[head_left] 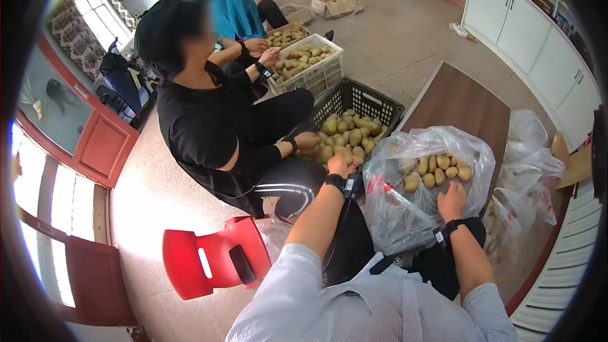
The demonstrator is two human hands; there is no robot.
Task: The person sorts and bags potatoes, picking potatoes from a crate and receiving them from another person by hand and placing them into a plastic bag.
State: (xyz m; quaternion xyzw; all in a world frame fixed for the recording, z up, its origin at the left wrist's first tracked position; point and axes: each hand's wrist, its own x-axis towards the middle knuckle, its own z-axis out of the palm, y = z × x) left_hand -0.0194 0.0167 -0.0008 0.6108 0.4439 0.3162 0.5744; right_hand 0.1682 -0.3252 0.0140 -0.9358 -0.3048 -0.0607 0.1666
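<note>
My left hand (342,163) reaches to the near side of a black plastic crate (391,105), its fingers curled over a potato among the heaped potatoes (347,130). At the right of a clear plastic bag (394,221), my right hand (451,201) has its fingers bent inward, close to the potatoes (439,170) lying in the bag's open mouth. Whatever those fingers may hold is hidden. The bag rests in front of me against a brown wooden table (453,98), and red print shows on its side.
A co-worker in black (196,123) sits at my left, one hand (308,141) in the same crate. Beyond stand a white crate (315,75) of potatoes and another person in blue (240,9). A red stool (215,254) holds a phone (241,264). More plastic bags (522,164) lie right.
</note>
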